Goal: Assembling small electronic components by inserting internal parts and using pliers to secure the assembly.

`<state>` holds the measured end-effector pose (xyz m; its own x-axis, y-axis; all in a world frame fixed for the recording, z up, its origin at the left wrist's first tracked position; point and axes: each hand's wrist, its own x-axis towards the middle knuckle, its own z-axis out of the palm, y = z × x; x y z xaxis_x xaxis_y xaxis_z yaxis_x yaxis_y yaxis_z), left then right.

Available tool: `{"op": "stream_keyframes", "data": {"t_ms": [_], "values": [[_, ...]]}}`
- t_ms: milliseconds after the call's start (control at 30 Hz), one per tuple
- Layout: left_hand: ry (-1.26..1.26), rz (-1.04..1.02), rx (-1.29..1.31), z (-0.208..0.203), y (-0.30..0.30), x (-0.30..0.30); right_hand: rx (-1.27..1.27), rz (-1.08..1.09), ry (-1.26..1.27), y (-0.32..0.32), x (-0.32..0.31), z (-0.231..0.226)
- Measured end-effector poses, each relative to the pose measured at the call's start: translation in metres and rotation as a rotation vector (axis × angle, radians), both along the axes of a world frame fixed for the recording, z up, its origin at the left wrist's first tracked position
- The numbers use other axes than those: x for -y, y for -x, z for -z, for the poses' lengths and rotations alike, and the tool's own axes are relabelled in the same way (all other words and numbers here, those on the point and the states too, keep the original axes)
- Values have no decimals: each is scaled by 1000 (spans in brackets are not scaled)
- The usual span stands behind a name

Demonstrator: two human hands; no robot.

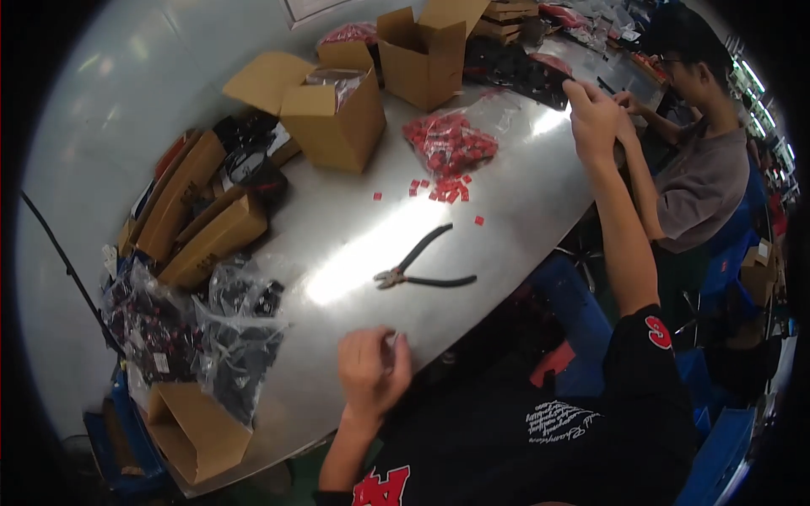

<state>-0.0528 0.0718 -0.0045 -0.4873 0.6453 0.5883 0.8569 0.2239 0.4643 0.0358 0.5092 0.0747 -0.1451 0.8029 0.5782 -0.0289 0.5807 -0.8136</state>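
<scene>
My left hand (371, 371) is over the table's near edge, fingers curled in; a small thing may sit between thumb and fingers, but I cannot make it out. My right hand (593, 122) is stretched far to the right, its fingers bent together at the end of a black sheet-like piece (523, 74); what they grip is hidden. Between the hands, diagonal cutters (413, 271) with black handles lie with the handles spread. Beyond them are loose small red pieces (449, 191) and a clear plastic bag (450, 143) full of similar red pieces.
Open cardboard boxes (333, 126) stand at the back of the metal table (337, 253). Long cartons (215, 240) and clear bags of dark parts (240, 329) crowd the left side. An empty-looking carton (198, 434) lies near left. A co-worker (704, 169) sits at the right.
</scene>
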Motion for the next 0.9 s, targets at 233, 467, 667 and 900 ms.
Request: {"op": "stream_keyframes", "data": {"t_ms": [233, 467, 667, 900], "values": [[154, -69, -352, -84, -38, -51, 322, -717, 399, -30, 214, -3], [224, -35, 161, -21, -20, 6, 631, -860, 182, -9, 218, 53], [50, -43, 762, -21, -5, 37, 528, 53, -181, 47, 11, 94], [-84, 17, 1001, -14, 14, 45, 797, -418, 58, 81, -66, 88]]}}
